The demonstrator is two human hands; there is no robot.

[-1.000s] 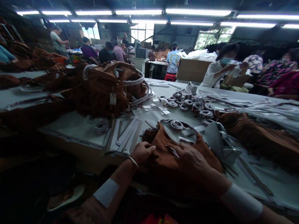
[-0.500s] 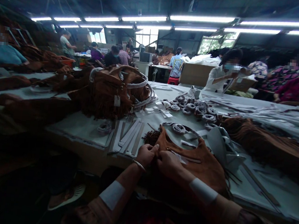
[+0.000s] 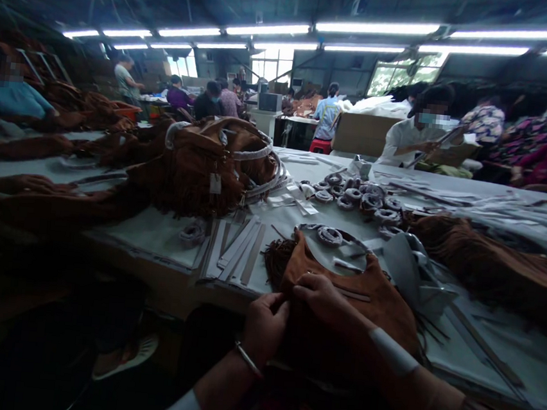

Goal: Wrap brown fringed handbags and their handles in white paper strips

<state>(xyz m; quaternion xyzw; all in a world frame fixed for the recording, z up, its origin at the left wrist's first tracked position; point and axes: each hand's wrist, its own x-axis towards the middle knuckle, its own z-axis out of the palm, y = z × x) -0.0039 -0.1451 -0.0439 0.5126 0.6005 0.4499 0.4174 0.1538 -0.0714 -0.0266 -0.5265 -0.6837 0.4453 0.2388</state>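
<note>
A brown suede-like bag (image 3: 380, 299) with dark fringe (image 3: 276, 260) at its left lies at the front edge of the table. My left hand (image 3: 266, 323), with a bangle at the wrist, pinches the bag's left side edge, fingers closed. Just above and to the right, my right hand (image 3: 322, 297) is closed on the same side of the bag, over its front near the zipper strip. The two hands are close together. What lies between the fingertips is too small to tell. A wrapped ring-shaped coil (image 3: 329, 236) rests behind the bag's opening.
Left of the bag lie flat grey and white strips (image 3: 240, 250). A fringed brown bag (image 3: 204, 166) stands behind them. Wrapped coils (image 3: 373, 202) are heaped further back. Brown fringed material (image 3: 491, 258) lies right. A co-worker's hand (image 3: 34, 183) rests at the left; other people sit around.
My left hand has moved down toward me, and my right hand has shifted slightly right. The clear piece near my right hand no longer shows. At the left, the co-worker's hand shows more clearly.
</note>
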